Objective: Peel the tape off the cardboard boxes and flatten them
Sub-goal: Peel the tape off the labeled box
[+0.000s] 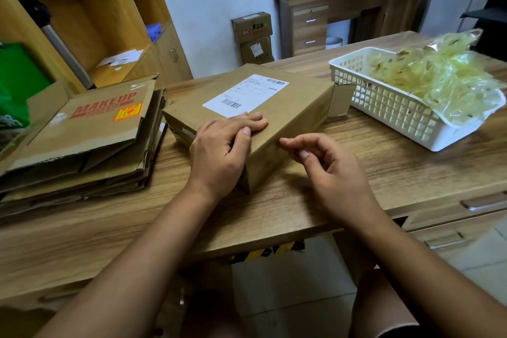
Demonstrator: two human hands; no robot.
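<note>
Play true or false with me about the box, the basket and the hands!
1. The left hand lies flat on the cardboard box. True.
2. The white basket is empty. False: it holds crumpled peeled tape.
3. The top flattened carton says MAKEUP. True.
4. The box's shipping label is red. False: it is white.
5. The right hand holds scissors. False: no scissors; its fingertips are at the box's near edge.

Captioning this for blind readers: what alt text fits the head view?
A person's left hand presses flat on a cardboard box on a wooden desk while the right hand touches its near edge. Flattened boxes lie left, a white basket of peeled tape right.
</note>
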